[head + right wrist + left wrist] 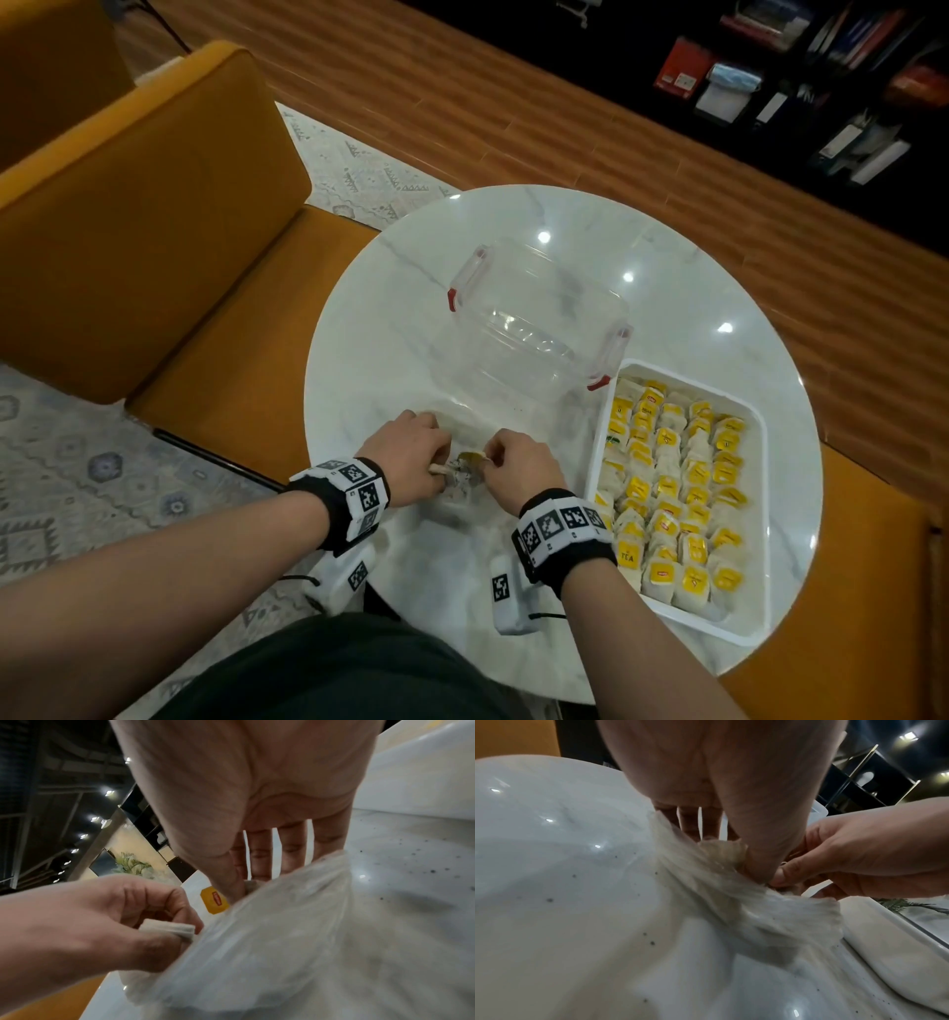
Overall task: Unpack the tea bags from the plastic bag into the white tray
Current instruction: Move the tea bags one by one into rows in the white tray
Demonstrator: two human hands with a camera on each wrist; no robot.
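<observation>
The thin clear plastic bag (459,493) lies crumpled at the front of the round marble table (693,288), and both hands hold it. My left hand (411,457) grips the gathered plastic (731,896) and pinches a beige folded tea bag (167,929) against it. My right hand (518,470) pinches a tea bag with a yellow tag (214,899) at the bag's mouth, thumb against fingers. The white tray (598,452) stands to the right, filled with several rows of yellow-tagged tea bags (678,488). What else is inside the plastic bag is hidden.
A clear plastic container (539,318) with red-and-white clips stands just behind the hands, touching the tray's far corner. Orange chairs (154,231) flank the table on the left. A dark bookshelf (796,77) is far behind. Dark specks dot the marble near the bag.
</observation>
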